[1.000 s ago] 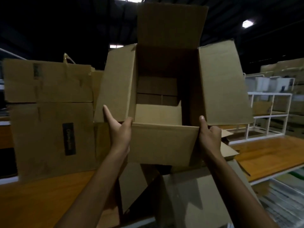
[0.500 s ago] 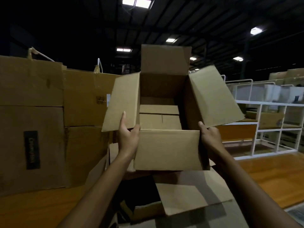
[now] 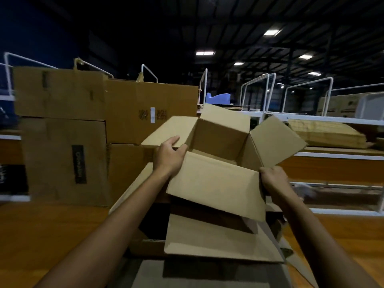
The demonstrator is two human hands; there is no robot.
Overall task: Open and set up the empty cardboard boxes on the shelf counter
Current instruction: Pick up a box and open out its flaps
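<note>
Cardboard box (image 3: 216,183) held in the air by both hands above the wooden counter (image 3: 52,235), tilted w/ its R side lower. Top flaps splayed outward, mouth facing cam. L hand (image 3: 169,155) at near-left corner: fingers curled over the left flap, thumb against the near flap, gripping. R hand (image 3: 272,179) at near-right corner, wrapped round the edge; fingertips hidden behind the wall. Directly below: another opened box (image 3: 218,240) w/ flaps out. Behind-left: stack of bigger boxes (image 3: 62,142) on the counter. White rack frames (image 3: 307,84) further back, R.
</note>
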